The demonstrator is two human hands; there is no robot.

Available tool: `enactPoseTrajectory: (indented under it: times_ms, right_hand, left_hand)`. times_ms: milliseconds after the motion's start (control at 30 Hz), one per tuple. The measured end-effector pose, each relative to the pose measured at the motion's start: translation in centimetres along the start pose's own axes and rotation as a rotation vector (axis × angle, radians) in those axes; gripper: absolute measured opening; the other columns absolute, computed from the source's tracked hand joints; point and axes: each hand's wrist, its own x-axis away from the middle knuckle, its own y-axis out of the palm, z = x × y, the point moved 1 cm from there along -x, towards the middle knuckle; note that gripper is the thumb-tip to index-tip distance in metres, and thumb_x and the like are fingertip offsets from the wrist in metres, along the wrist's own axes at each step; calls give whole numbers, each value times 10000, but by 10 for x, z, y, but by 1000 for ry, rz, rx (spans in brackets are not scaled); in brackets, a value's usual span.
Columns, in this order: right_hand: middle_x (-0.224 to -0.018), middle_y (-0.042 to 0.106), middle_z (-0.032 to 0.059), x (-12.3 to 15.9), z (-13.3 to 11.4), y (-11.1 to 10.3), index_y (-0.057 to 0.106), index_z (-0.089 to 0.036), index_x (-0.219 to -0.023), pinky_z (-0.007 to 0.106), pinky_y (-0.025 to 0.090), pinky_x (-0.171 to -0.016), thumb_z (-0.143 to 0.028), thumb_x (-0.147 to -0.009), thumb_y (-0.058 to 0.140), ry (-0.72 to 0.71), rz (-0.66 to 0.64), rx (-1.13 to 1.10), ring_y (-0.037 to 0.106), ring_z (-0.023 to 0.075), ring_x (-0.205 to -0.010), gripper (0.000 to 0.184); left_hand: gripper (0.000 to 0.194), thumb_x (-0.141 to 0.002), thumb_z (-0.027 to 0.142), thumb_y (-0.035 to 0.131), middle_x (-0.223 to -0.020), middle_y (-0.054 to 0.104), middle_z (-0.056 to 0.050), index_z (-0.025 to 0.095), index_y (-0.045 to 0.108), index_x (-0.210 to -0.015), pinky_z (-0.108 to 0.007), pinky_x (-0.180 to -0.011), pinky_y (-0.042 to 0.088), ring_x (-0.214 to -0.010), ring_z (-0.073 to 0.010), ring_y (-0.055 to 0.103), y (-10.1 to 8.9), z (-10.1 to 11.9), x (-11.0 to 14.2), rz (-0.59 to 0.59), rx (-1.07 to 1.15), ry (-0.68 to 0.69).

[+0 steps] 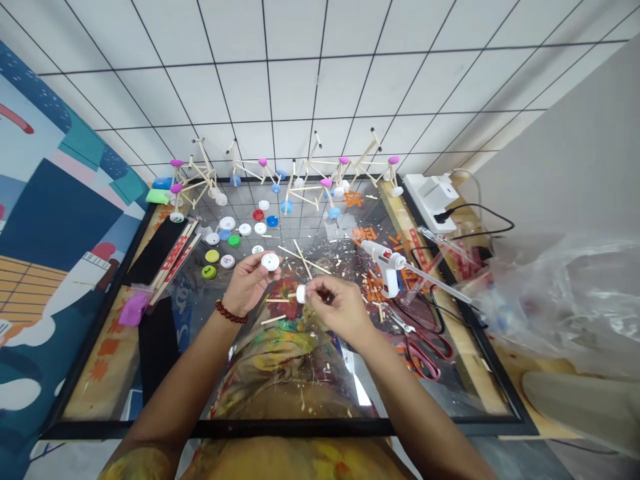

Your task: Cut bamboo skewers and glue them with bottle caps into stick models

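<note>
A glass-topped table (280,393) with a dark frame fills the view, backed by a white tiled wall (320,80), with a painted mural panel (55,220) on the left. A crumpled clear plastic bag (560,293) bulges at the right edge. Along the table's far side stands a row of stick-and-cap models (280,177) with pink, white and blue caps as wheels and seats. A white power strip (430,197) sits at the far right corner, and a white glue gun (387,263) rests on its stand just right of the hands, with red-handled scissors (425,350) nearer the person. A bundle of chopsticks in red wrappers (175,260) lies to the left, beside loose bottle caps (235,233) (green, yellow, white, red, blue) scattered near the middle.

The left hand (247,283), a red bead bracelet at its wrist, pinches a white cap (271,261) by its rim, face up, above the glass. The right hand (337,303) is closed on a thin wooden stick (283,301) with a small white cap (301,293) on its end. The two hands are close but not touching.
</note>
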Motion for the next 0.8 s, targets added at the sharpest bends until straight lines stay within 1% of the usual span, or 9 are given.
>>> enactPoseTrajectory:
  times_ms: [133,233,300,400,467,533,633,700,800]
  right_hand:
    - [-713,702,-3,15,7,8,691,-226,-779,236,445,-589,-112,-790,557,-36,-215,165,617,139,-596,177]
    - [-801,729,16,25,12,1,707,-246,-925,248,452,-610,-168,-825,593,-28,-277,242,649,158,-652,170]
    - [-820,734,21,32,12,-17,698,-250,-984,255,453,-615,-278,-841,632,41,-231,266,653,165,-661,160]
    - [-654,681,15,39,11,-58,675,-220,-778,260,408,-564,-457,-860,595,236,-71,418,599,160,-565,263]
    - [-596,641,19,39,12,-85,644,-210,-716,268,364,-534,-535,-842,572,379,23,601,570,168,-537,355]
    - [-638,653,36,33,18,-104,649,-202,-761,276,348,-536,-577,-798,593,476,93,749,577,187,-564,381]
    - [-782,690,81,15,33,-114,676,-181,-899,296,375,-589,-588,-767,614,447,134,833,605,222,-674,433]
    - [-853,700,98,1,44,-112,684,-164,-954,310,406,-641,-575,-779,602,378,122,791,616,238,-751,454]
    - [-857,711,89,-12,58,-107,698,-150,-990,320,436,-676,-531,-823,559,362,82,653,630,243,-785,438]
  left_hand:
    - [375,-613,415,868,-909,728,-50,247,750,-928,-293,-645,543,-682,-129,638,-3,-1,1,-59,5,-33]
    - [365,-615,397,868,-896,711,-43,251,749,-928,-298,-657,532,-681,-127,621,-4,-2,1,-81,21,-37]
    - [365,-599,369,879,-867,698,-32,252,749,-920,-293,-672,527,-684,-122,612,-4,-1,1,-88,34,-23]
    - [381,-540,297,907,-797,670,-12,240,754,-884,-268,-675,513,-679,-112,595,-2,-1,1,-54,-3,6]
    - [402,-519,239,910,-782,658,-5,230,755,-890,-250,-666,499,-680,-108,582,2,1,2,-8,-118,60]
    - [410,-530,190,895,-833,667,-14,219,750,-913,-251,-687,490,-717,-114,579,9,6,4,20,-332,182]
    - [347,-583,162,853,-892,669,-33,201,747,-912,-276,-732,480,-764,-133,570,22,15,10,22,-730,408]
    - [298,-618,155,822,-870,656,-30,200,749,-903,-282,-722,474,-747,-134,558,29,18,14,36,-900,492]
    - [300,-625,153,813,-869,639,-28,198,753,-916,-281,-715,481,-725,-124,548,30,17,15,52,-876,468]
